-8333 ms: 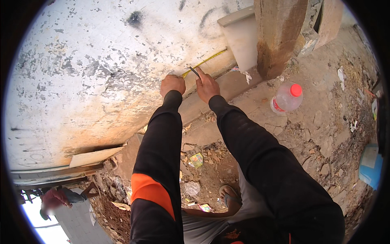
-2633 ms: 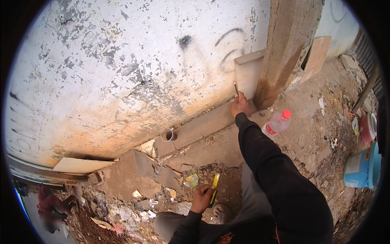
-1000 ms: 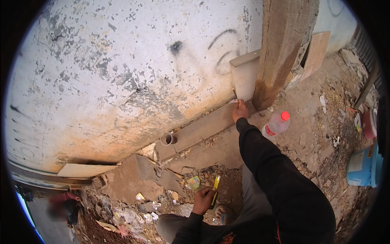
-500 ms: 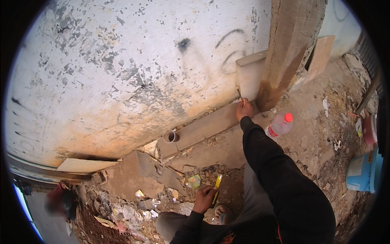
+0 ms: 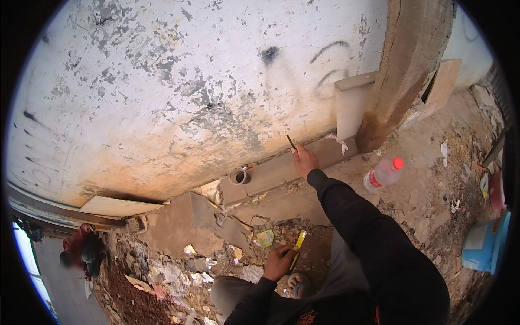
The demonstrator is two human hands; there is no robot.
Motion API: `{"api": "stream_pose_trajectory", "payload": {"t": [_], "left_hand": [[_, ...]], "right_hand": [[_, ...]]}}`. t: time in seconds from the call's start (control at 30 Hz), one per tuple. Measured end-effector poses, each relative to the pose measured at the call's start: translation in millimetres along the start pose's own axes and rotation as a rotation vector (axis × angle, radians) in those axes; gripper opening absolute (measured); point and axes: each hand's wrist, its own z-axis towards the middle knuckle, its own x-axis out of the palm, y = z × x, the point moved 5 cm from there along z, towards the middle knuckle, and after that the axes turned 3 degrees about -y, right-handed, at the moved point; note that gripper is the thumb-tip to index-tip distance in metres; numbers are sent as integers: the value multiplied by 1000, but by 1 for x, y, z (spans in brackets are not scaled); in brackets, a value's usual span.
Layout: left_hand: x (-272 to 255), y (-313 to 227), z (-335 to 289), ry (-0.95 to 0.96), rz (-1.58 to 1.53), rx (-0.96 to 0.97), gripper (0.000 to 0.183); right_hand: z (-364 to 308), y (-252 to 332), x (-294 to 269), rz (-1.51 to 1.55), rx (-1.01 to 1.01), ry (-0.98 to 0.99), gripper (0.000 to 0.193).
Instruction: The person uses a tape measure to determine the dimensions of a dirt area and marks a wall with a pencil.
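My right hand [image 5: 305, 161], arm stretched ahead, is closed around a slim pencil-like stick [image 5: 291, 142]. The stick points up toward the peeling white wall [image 5: 227, 65], above a low brown ledge [image 5: 276, 179]. I cannot tell whether its tip touches the wall. Close to my lap, my left hand [image 5: 279, 262] grips a narrow yellow tool [image 5: 300, 240] with dark markings; its kind is unclear and the fingers hide its middle. A small cup [image 5: 239, 176] with something dark inside sits on the ledge, left of my right hand.
A clear bottle with a red cap [image 5: 385, 173] stands right of my forearm. The concrete post [image 5: 403, 70] and a leaning slab [image 5: 351, 111] are beyond. A blue bucket [image 5: 482, 244] is at right. Scattered litter [image 5: 184, 279] covers the lower left; a person [image 5: 84, 249] is farther left.
My right hand has moved left along the ledge with the stick, away from the slab by the post. My left hand still holds the yellow tool. The view has shifted slightly.
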Motion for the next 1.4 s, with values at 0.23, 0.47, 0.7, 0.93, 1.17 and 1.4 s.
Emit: {"api": "stream_pose_trajectory", "payload": {"t": [0.23,0.47,0.7,0.93,1.17,1.4], "left_hand": [[1,12,-5,15,-70,-94,27],[-2,21,-5,17,-90,-43,23],[-5,14,-8,23,-131,-100,26],[-7,20,-9,15,-118,-117,26],[-7,12,-10,31,-163,-138,25],[-8,17,-10,-1,-161,-44,23]], "right_hand": [[7,12,5,57,-33,-79,18],[5,4,21,6,19,-11,18],[1,-9,30,-68,80,106,21],[5,6,27,-6,60,13,23],[-2,-27,37,-73,109,116,27],[-1,-9,29,-28,139,103,27]]}}
